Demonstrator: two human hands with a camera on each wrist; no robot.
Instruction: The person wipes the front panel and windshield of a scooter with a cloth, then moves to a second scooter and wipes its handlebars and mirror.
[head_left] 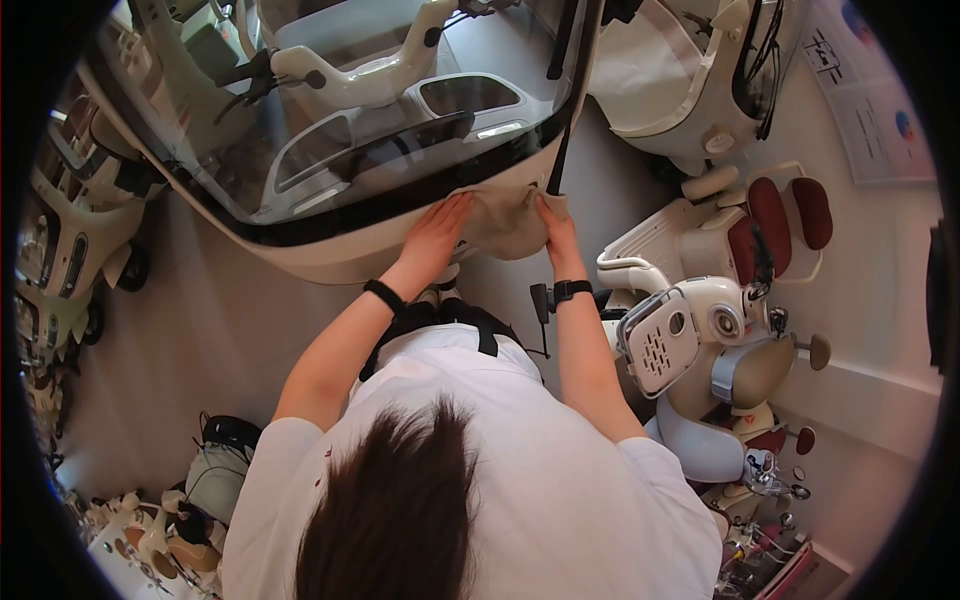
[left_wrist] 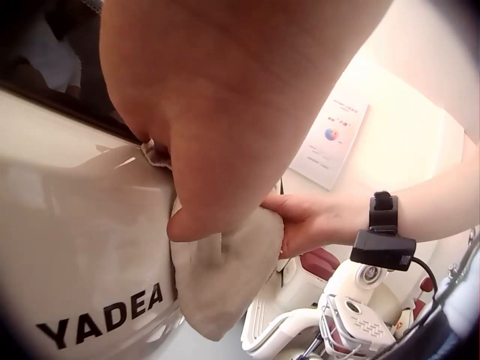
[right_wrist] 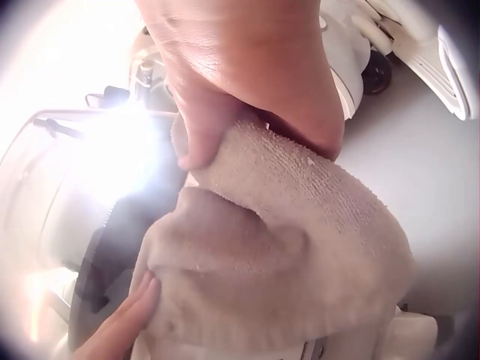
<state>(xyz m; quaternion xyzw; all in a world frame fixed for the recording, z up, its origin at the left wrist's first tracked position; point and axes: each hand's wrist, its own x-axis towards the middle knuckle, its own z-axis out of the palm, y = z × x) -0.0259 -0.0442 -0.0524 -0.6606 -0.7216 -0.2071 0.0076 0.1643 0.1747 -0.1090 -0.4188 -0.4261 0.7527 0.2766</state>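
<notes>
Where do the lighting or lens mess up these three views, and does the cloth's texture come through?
Head: black borders around a curved, fisheye-like image, pale reflections on the windshield; left wrist: the wall washes out toward white, though the YADEA lettering is legible; right wrist: white glare swamps part of the left side, yet the cloth shows its nubby texture.

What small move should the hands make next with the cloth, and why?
Probably the right hand should lay its pinched end of the cloth flat on the white panel: the cloth hangs folded between the hands, and the left hand touches its other side with straight fingers.
</notes>
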